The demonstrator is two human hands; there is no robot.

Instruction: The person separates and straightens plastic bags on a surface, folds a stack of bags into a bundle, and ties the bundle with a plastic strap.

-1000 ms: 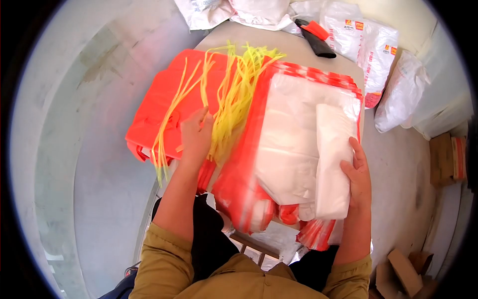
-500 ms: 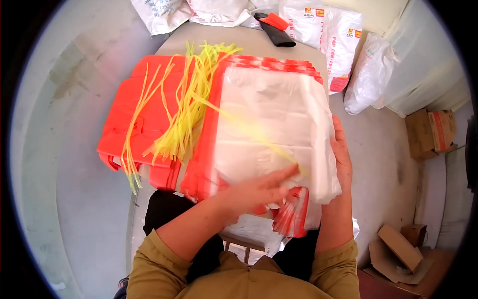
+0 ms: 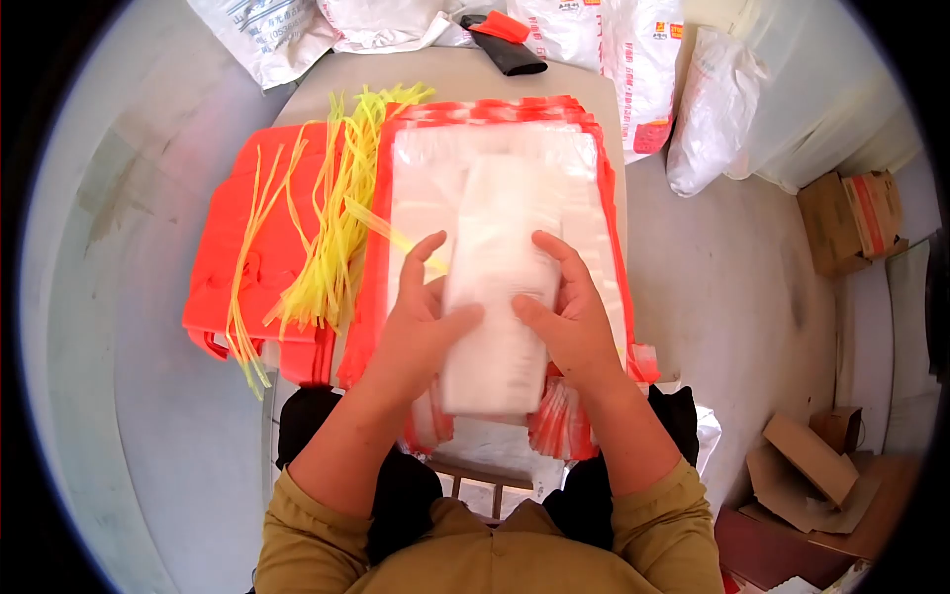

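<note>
Between my two hands is a folded bundle of translucent white plastic bags, long and narrow, slightly blurred. My left hand grips its left side and my right hand its right side, both thumbs on top. Under it lies a wide stack of clear plastic bags with red edges; gathered red-striped ends hang at the near edge. A yellow strip runs across the stack and goes under the bundle. Just left lies a bunch of yellow plastic strips, partly over a pile of folded red bags.
The light table carries all of this. White printed sacks and a black and red item are along its far side. Cardboard boxes and flattened cardboard lie on the right. My legs are under the near edge.
The wide white bag stack at the right has become a narrow folded bundle, now centred. My left hand moved up to its left side; my right hand moved inward. The view shifted slightly.
</note>
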